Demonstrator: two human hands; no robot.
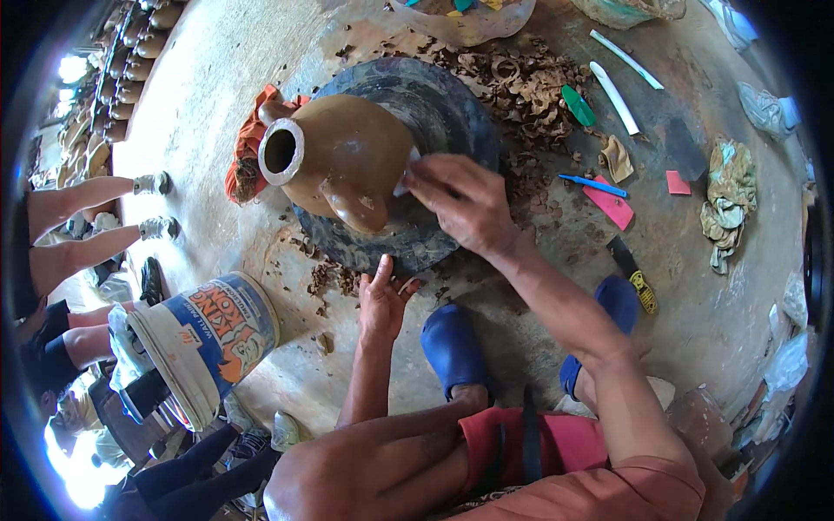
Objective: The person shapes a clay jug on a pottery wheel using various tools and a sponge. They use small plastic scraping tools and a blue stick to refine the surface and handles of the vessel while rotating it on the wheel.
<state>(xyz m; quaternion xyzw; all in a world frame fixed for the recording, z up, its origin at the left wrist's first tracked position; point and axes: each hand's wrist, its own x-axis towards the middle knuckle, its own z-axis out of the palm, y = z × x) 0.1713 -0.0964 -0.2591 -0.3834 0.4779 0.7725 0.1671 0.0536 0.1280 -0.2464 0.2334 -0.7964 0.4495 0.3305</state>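
Observation:
A brown clay pot [352,148] with a round pale-rimmed mouth lies on its side on a dark round turntable [439,113], its mouth facing left. A bulging clay lug [354,208] sticks out on its near side. Against the pot's right end, my right hand [473,204] presses a small whitish scraper [408,171], mostly covered by the fingers. My left hand [382,304] is at the turntable's near rim, thumb and fingers apart and nothing held in them. An orange cloth [252,143] is bunched by the pot's neck.
Clay shavings [534,95] litter the floor around the turntable. To the right are a green oval scraper [577,105], white strips [613,97], a blue tool [592,184], a knife [632,273] and a crumpled rag [728,204]. A paint bucket [208,343] and other people's legs [91,243] are at left.

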